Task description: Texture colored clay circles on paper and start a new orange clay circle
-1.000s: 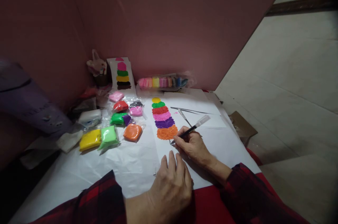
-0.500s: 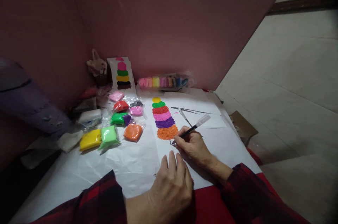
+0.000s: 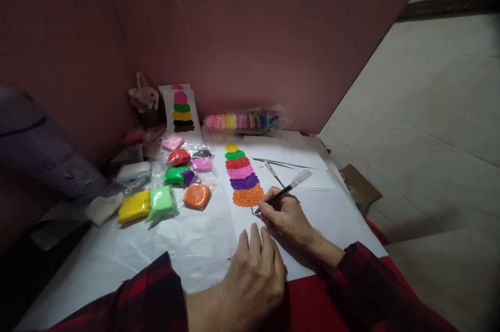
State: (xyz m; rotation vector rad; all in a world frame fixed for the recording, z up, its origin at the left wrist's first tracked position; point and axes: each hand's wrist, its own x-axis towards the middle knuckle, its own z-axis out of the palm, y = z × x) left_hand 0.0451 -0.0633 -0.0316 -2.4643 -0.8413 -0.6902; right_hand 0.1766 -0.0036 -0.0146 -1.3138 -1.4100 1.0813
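My right hand (image 3: 287, 216) is closed around a black pen (image 3: 282, 194) with a clear end. The pen's tip meets the white paper (image 3: 244, 222), beside a short dark line just under the orange band. On that paper stands a tapering stack of textured clay bands (image 3: 240, 170), yellow at the top, then green, red, pink, purple and orange. My left hand (image 3: 254, 267) lies flat near the paper's lower edge, fingers stretched out and holding nothing. Right of the stack rests a thin metal tool (image 3: 273, 173), partly hidden behind the pen and my right hand.
Several plastic-wrapped clay packets (image 3: 162, 201) lie to the left. Behind them a sheet with another coloured stack (image 3: 182, 110) leans on the wall. A bag of assorted clay (image 3: 242, 121) sits at the back. A purple cylindrical object (image 3: 47, 149) stands far left; a cardboard piece (image 3: 359, 183) is at right.
Almost nothing differs. The pen's tip stays under the orange band, and both hands keep their places.
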